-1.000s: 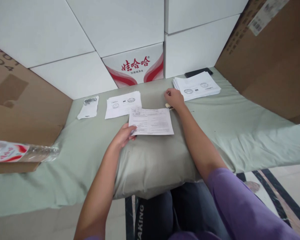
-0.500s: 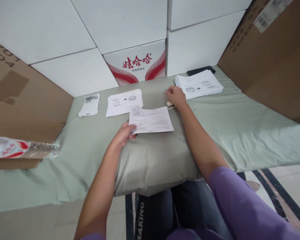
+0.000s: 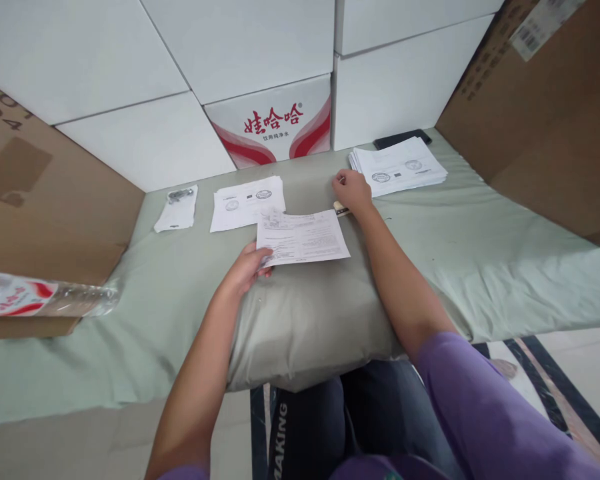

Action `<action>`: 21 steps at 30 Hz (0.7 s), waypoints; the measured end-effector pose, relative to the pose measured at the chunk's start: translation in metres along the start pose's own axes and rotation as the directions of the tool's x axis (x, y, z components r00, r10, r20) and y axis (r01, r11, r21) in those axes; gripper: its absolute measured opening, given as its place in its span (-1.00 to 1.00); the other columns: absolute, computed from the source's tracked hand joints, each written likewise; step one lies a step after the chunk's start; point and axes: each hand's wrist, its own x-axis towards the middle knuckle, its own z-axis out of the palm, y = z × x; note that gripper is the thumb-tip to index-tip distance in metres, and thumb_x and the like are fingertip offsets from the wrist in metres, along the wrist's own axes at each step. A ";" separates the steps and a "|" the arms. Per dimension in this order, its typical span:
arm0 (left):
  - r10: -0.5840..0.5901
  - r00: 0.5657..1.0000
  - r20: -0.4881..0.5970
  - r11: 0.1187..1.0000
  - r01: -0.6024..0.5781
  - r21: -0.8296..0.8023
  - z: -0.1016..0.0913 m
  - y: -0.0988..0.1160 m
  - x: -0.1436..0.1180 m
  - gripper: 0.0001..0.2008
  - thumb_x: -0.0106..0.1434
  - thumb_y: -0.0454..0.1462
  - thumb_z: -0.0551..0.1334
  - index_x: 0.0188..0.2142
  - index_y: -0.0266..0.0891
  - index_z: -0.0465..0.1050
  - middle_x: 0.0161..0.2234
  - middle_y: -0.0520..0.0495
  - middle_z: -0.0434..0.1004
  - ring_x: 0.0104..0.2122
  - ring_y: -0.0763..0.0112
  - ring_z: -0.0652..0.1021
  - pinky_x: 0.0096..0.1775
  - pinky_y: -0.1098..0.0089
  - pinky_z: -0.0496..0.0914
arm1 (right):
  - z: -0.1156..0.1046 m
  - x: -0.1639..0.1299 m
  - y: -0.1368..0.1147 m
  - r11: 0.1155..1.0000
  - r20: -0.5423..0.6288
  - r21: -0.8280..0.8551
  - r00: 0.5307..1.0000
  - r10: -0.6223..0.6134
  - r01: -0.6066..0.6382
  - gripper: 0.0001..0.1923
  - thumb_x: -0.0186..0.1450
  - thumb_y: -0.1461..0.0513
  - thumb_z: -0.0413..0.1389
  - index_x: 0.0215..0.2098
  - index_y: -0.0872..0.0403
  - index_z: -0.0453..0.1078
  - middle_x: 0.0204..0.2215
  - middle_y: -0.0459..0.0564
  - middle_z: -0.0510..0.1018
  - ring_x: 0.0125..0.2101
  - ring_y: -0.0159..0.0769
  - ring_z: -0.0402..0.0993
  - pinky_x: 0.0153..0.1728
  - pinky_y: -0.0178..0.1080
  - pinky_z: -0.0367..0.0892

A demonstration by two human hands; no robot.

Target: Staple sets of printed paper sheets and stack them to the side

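- White printed paper sheet (image 3: pixel 303 238), flat on the pale green cloth-covered cushion (image 3: pixel 305 320), just in front of the small white stack of stamped forms (image 3: pixel 247 202) and overlapping its near right corner.
- Pinned at its near left corner by the left hand (image 3: pixel 245 269): fingertips pressed flat on the edge, no pinch, nothing enclosed.
- Right hand (image 3: pixel 351 191) just beyond the sheet's far right corner, fingers curled down over a small cream and dark object (image 3: pixel 341 210), perhaps a stamp or a pen; too little showing to tell which, or whether actually gripped or only covered.
- Best done, by judgement, with steady downward pressure from the left fingertips, since the cushion underneath looks soft and the sheet could slide or buckle.
- Worth lifting the small object straight up and clear of the sheet's corner, to avoid dragging the paper askew.
- Thicker white pile of stamped papers (image 3: pixel 399 166) to the right of the sheet and farther back, just beyond the right hand, with a black flat device (image 3: pixel 401 138) behind it.
- Small white slip with a dark metal clip (image 3: pixel 176 207) well to the left of the sheet.
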 end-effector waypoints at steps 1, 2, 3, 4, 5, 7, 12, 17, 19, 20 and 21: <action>0.001 1.000 0.001 1.000 -0.001 -0.001 0.000 0.000 0.000 -0.63 0.06 -0.32 0.27 -0.10 -0.34 0.51 -0.35 -0.09 0.62 -0.75 0.69 0.13 -0.65 0.45 0.23 | 0.000 0.000 0.000 1.000 -0.003 0.004 1.000 0.000 0.000 -0.73 0.42 0.15 -0.05 -0.17 0.02 0.48 -0.20 0.11 0.60 -0.19 -0.11 0.45 -0.17 -0.15 0.30; 0.003 1.000 0.004 1.000 -0.003 -0.002 0.000 0.000 0.000 -0.63 0.06 -0.32 0.28 -0.09 -0.33 0.51 -0.35 -0.08 0.62 -0.74 0.69 0.13 -0.65 0.45 0.23 | 0.000 -0.001 0.000 1.000 -0.005 0.007 1.000 0.000 0.000 -0.72 0.42 0.14 -0.05 -0.17 0.02 0.48 -0.20 0.11 0.60 -0.18 -0.11 0.45 -0.17 -0.15 0.31; 0.007 1.000 0.008 1.000 -0.007 -0.005 0.000 -0.001 0.000 -0.62 0.06 -0.32 0.29 -0.09 -0.33 0.51 -0.35 -0.08 0.62 -0.74 0.69 0.13 -0.65 0.46 0.22 | 0.000 -0.001 0.000 1.000 -0.005 0.009 1.000 0.001 -0.001 -0.72 0.42 0.14 -0.05 -0.17 0.02 0.48 -0.20 0.11 0.60 -0.18 -0.11 0.45 -0.16 -0.15 0.31; 0.010 1.000 0.013 1.000 -0.010 -0.008 0.000 -0.001 0.000 -0.61 0.06 -0.32 0.29 -0.08 -0.33 0.51 -0.34 -0.08 0.62 -0.74 0.70 0.13 -0.65 0.46 0.22 | 0.000 -0.001 -0.001 1.000 -0.005 0.009 1.000 0.002 -0.002 -0.72 0.43 0.14 -0.06 -0.17 0.02 0.48 -0.20 0.11 0.59 -0.18 -0.11 0.45 -0.16 -0.15 0.31; 0.012 1.000 0.017 1.000 -0.012 -0.010 0.000 -0.002 0.000 -0.61 0.05 -0.32 0.30 -0.07 -0.33 0.51 -0.34 -0.08 0.62 -0.74 0.70 0.13 -0.65 0.46 0.22 | 0.001 -0.001 -0.001 1.000 -0.004 0.008 1.000 0.002 -0.002 -0.72 0.42 0.15 -0.06 -0.16 0.02 0.48 -0.20 0.10 0.59 -0.17 -0.11 0.45 -0.16 -0.15 0.31; 0.008 1.000 0.022 1.000 -0.007 -0.012 0.000 -0.002 0.001 -0.60 0.05 -0.32 0.30 -0.07 -0.33 0.51 -0.35 -0.08 0.62 -0.74 0.69 0.13 -0.66 0.45 0.22 | 0.001 -0.001 0.000 1.000 -0.003 0.003 1.000 -0.001 0.001 -0.72 0.42 0.16 -0.06 -0.16 0.01 0.49 -0.19 0.10 0.59 -0.16 -0.11 0.45 -0.15 -0.16 0.30; -0.019 0.999 0.042 0.998 0.022 -0.063 -0.007 -0.001 0.001 -0.62 0.07 -0.35 0.30 -0.07 -0.31 0.50 -0.36 -0.05 0.61 -0.76 0.71 0.13 -0.67 0.47 0.21 | 0.001 0.000 0.001 1.000 -0.006 0.005 1.000 -0.010 0.010 -0.71 0.42 0.15 -0.06 -0.15 0.02 0.49 -0.20 0.10 0.59 -0.17 -0.12 0.45 -0.16 -0.16 0.30; -0.110 0.991 0.082 0.967 0.126 -0.222 -0.019 0.003 0.004 -0.77 0.12 -0.45 0.25 -0.19 -0.30 0.44 -0.42 0.04 0.50 -0.77 0.78 0.10 -0.71 0.58 0.14 | 0.002 0.001 0.001 1.000 -0.010 0.008 1.000 -0.005 0.005 -0.70 0.42 0.13 -0.06 -0.15 0.02 0.50 -0.20 0.11 0.59 -0.18 -0.11 0.45 -0.16 -0.15 0.31; -0.217 0.969 0.118 0.929 0.243 -0.280 -0.023 0.005 0.005 -0.88 0.19 -0.47 0.19 -0.28 -0.32 0.39 -0.48 0.09 0.39 -0.78 0.80 0.06 -0.74 0.64 0.07 | 0.002 0.001 0.001 1.000 -0.007 0.006 1.000 -0.005 0.005 -0.70 0.43 0.13 -0.06 -0.15 0.02 0.50 -0.20 0.12 0.59 -0.17 -0.10 0.45 -0.16 -0.15 0.31; -0.266 0.953 0.146 0.904 0.299 -0.305 -0.024 0.006 0.006 -0.91 0.24 -0.47 0.14 -0.30 -0.33 0.37 -0.50 0.10 0.34 -0.78 0.81 0.04 -0.75 0.67 0.04 | 0.002 0.001 0.001 1.000 -0.005 0.004 1.000 -0.007 0.007 -0.70 0.43 0.13 -0.06 -0.14 0.02 0.49 -0.19 0.12 0.59 -0.17 -0.10 0.45 -0.15 -0.15 0.31; -0.303 0.936 0.178 0.879 0.347 -0.327 -0.025 0.007 0.006 -0.89 0.28 -0.47 0.09 -0.30 -0.33 0.36 -0.51 0.12 0.30 -0.79 0.82 0.02 -0.76 0.69 0.01 | 0.002 0.001 0.001 1.000 -0.004 0.000 1.000 -0.008 0.008 -0.70 0.43 0.13 -0.07 -0.14 0.02 0.49 -0.19 0.13 0.59 -0.16 -0.10 0.44 -0.15 -0.15 0.31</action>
